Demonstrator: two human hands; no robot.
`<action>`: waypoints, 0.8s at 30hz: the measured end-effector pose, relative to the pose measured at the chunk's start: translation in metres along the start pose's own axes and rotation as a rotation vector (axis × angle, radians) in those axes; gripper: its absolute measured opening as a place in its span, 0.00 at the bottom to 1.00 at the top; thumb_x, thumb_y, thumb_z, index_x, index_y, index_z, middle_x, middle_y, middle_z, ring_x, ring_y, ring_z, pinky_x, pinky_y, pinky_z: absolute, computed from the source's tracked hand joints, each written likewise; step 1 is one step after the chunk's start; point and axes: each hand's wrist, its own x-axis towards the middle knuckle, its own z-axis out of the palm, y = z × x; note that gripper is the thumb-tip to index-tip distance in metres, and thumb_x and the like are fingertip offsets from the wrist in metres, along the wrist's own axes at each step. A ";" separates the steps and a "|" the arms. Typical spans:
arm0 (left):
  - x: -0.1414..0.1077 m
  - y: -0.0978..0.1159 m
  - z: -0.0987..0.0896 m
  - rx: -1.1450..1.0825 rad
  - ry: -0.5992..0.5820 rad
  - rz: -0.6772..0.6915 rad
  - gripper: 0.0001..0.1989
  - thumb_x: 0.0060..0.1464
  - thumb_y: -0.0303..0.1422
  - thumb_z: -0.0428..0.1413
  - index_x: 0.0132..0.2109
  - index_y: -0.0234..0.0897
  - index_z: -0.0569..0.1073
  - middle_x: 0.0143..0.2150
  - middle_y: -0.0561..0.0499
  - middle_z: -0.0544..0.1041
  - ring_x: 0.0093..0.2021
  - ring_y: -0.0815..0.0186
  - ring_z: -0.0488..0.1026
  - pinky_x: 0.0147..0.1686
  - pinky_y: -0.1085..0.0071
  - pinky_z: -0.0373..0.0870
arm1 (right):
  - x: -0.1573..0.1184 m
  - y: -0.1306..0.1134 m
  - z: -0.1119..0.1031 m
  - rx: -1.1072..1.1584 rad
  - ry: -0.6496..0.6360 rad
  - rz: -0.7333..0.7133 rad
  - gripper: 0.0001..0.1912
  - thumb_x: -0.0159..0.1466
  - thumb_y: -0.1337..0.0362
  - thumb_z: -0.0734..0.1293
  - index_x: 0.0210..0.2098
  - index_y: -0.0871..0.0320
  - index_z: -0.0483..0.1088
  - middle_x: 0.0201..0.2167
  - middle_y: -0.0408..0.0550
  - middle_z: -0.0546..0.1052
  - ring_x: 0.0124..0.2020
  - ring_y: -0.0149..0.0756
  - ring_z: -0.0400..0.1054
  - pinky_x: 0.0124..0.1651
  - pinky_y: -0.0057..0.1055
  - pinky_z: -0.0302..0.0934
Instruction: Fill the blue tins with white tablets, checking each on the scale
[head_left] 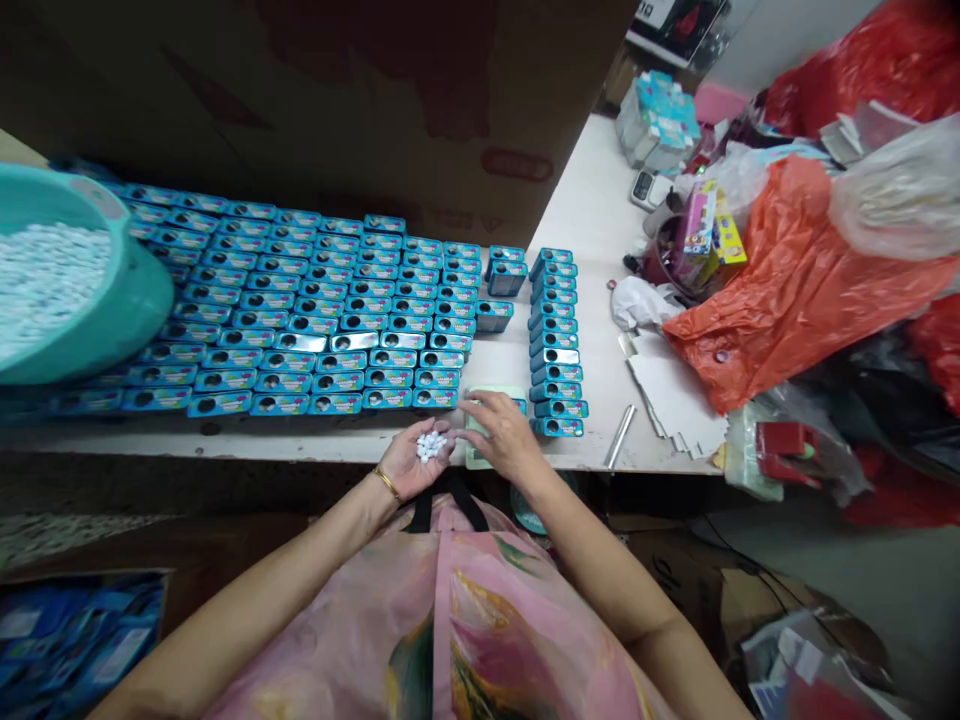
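Palm up, my left hand [405, 463] cups a small heap of white pellets [430, 446] near the table's front edge. Just right of it is my right hand [501, 432], palm down, its thumb and forefinger apart near the pellets. I make out nothing between those fingers. A pale green tray or scale [477, 458] lies mostly hidden under the right hand. Beyond the knuckles, the edge of a blue tin shows. Rows of small blue tins [339, 384] with dark round marks on top fill the left of the table. A single column of similar tins [556, 338] stands to the right.
A turquoise tub [135, 300] full of white pellets stands at the left. A large cardboard box [420, 110] rises behind the tins. Orange plastic bags [795, 280], white card pieces [675, 390] and a silvery tube [620, 436] lie at the right. Below left, a carton holds blue packets [82, 640].
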 end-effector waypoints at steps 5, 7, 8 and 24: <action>-0.015 0.021 -0.013 0.028 0.013 0.030 0.09 0.54 0.28 0.47 0.31 0.31 0.71 0.27 0.44 0.72 0.24 0.69 0.70 0.17 0.77 0.66 | 0.004 0.049 -0.005 -0.385 -0.148 0.141 0.21 0.58 0.68 0.62 0.52 0.56 0.61 0.44 0.52 0.70 0.43 0.42 0.61 0.43 0.38 0.56; -0.021 0.029 -0.019 0.010 0.012 0.064 0.09 0.54 0.27 0.47 0.31 0.30 0.70 0.28 0.44 0.72 0.24 0.70 0.69 0.17 0.77 0.65 | 0.019 0.066 -0.005 -0.422 -0.116 0.139 0.21 0.59 0.69 0.60 0.53 0.56 0.59 0.44 0.52 0.70 0.43 0.42 0.60 0.42 0.37 0.56; -0.024 0.032 -0.022 0.003 0.013 0.079 0.09 0.54 0.27 0.47 0.31 0.30 0.70 0.28 0.45 0.71 0.24 0.70 0.69 0.17 0.78 0.65 | 0.031 0.074 -0.006 -0.432 -0.086 0.137 0.22 0.60 0.68 0.60 0.54 0.57 0.58 0.45 0.52 0.69 0.44 0.42 0.59 0.42 0.36 0.55; -0.056 0.052 -0.065 -0.057 0.149 0.247 0.08 0.54 0.25 0.47 0.33 0.31 0.71 0.29 0.45 0.71 0.25 0.70 0.68 0.18 0.76 0.66 | 0.192 0.158 -0.026 -0.537 0.206 0.256 0.15 0.63 0.63 0.55 0.47 0.51 0.67 0.51 0.51 0.63 0.48 0.43 0.53 0.46 0.37 0.49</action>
